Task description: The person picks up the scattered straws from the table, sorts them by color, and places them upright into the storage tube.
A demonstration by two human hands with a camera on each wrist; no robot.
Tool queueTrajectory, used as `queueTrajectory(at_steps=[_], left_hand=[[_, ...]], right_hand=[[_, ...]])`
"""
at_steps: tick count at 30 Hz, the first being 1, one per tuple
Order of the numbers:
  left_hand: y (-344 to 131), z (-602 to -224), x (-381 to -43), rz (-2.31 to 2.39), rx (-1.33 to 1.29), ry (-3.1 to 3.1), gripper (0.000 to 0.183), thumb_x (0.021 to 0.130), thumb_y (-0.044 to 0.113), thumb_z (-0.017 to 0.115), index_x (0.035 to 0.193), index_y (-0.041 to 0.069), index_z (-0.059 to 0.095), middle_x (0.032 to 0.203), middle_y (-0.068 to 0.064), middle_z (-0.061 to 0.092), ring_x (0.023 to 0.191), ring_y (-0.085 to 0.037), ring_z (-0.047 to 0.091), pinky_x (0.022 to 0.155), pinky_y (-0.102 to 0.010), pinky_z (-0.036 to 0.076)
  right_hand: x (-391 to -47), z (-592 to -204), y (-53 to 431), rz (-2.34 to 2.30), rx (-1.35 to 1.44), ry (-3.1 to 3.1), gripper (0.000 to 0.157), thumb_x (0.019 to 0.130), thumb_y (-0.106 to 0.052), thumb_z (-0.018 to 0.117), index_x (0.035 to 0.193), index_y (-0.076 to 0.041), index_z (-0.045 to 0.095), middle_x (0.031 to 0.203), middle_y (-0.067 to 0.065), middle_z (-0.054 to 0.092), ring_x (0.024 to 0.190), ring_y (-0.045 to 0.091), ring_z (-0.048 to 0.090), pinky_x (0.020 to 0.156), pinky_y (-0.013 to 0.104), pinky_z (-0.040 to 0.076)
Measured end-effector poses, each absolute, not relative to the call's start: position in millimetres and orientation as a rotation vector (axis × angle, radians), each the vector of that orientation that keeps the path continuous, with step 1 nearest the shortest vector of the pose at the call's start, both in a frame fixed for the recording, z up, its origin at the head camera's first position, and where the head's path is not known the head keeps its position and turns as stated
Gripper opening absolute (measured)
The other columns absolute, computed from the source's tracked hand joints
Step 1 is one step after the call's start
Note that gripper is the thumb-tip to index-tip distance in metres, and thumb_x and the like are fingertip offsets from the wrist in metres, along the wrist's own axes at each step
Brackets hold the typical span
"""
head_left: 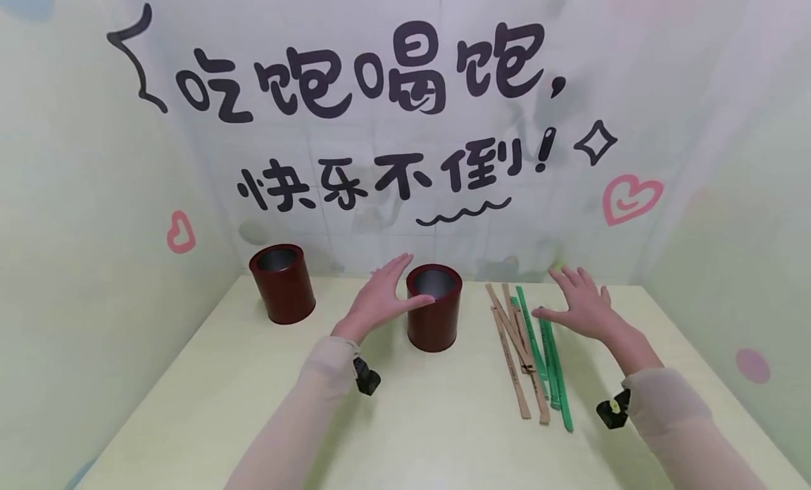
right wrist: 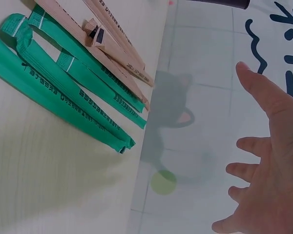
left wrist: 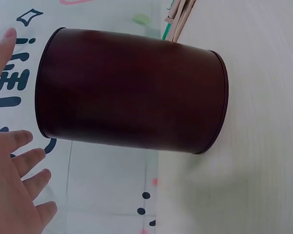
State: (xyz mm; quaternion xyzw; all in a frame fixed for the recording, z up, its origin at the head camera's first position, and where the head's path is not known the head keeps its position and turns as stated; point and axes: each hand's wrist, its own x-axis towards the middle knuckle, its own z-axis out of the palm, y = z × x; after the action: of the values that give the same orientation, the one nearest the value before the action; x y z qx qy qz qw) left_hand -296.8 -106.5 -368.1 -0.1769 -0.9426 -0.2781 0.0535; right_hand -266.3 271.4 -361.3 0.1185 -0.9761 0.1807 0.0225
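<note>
Dark red is showing behind the thumb of the left hand (head_left: 379, 300), whose fingers are standing wide and holding nothing. In the head view that thumb is crossing in front of the rim of the near cup (head_left: 434, 329), though the left wrist view is showing a gap between its tip and the cup; I cannot tell whether the other fingertips are touching the rim. The right hand (head_left: 586, 310) is hovering, also holding nothing, its fingers spreading apart and its thumb pointing left across the far ends of the green strips (right wrist: 53, 99), clear of them in the right wrist view. The near cup is standing upright on the table (head_left: 443, 434), just beyond the left wrist. To its right, the green strips are lying lengthwise in a loose bundle with the brown strips (head_left: 510, 362), the brown ones mostly to the left, some overlapping, both kinds bearing small dark print. Pale sleeves (head_left: 304, 405) are covering both forearms, and a small black camera (head_left: 366, 377) is sitting at each wrist. Farther left and deeper, the other cup (head_left: 285, 293) is standing upright. Behind everything, the back wall (head_left: 570, 222) is carrying big dark lettering (head_left: 417, 67) in two rows.
</note>
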Motion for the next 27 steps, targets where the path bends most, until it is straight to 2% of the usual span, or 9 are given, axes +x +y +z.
queueTrajectory(at_steps=[5,14,18,27], left_hand=[[-101,-371,-295,-1.055,-0.486,-2.853,0.098,0.079,0.069,0.069,0.158,0.026,0.027,0.165,0.001,0.028,0.152,-0.024,0.029,0.119,-0.055,0.032],[-92,-381,-300,-1.401,-0.48,-2.756,0.094,0.081,0.046,0.079,0.157,0.016,0.03,0.161,-0.008,0.036,0.149,-0.03,0.034,0.118,-0.053,0.033],[-89,-383,-301,-1.493,-0.484,-2.706,0.093,0.081,0.042,0.08,0.156,0.014,0.031,0.159,-0.009,0.038,0.146,-0.033,0.038,0.116,-0.053,0.037],[-90,-384,-299,-1.638,-0.462,-2.671,0.095,0.08,0.029,0.084,0.156,0.01,0.029,0.157,-0.014,0.037,0.139,-0.038,0.046,0.111,-0.051,0.044]], right_hand=[[-268,-363,272,0.556,0.382,-3.028,0.098,0.087,-0.056,0.067,0.154,0.003,0.025,0.157,0.033,0.022,0.145,0.057,0.01,0.104,0.084,0.011],[-269,-364,276,0.531,0.429,-3.026,0.093,0.089,-0.05,0.068,0.151,0.007,0.03,0.152,0.036,0.031,0.14,0.059,0.022,0.104,0.08,0.023],[-268,-361,277,0.557,0.447,-3.011,0.092,0.089,-0.049,0.069,0.15,0.008,0.03,0.15,0.036,0.034,0.137,0.057,0.028,0.105,0.076,0.028],[-271,-370,275,0.765,0.472,-3.02,0.089,0.093,-0.043,0.066,0.152,0.009,0.025,0.154,0.035,0.03,0.141,0.055,0.027,0.112,0.069,0.028]])
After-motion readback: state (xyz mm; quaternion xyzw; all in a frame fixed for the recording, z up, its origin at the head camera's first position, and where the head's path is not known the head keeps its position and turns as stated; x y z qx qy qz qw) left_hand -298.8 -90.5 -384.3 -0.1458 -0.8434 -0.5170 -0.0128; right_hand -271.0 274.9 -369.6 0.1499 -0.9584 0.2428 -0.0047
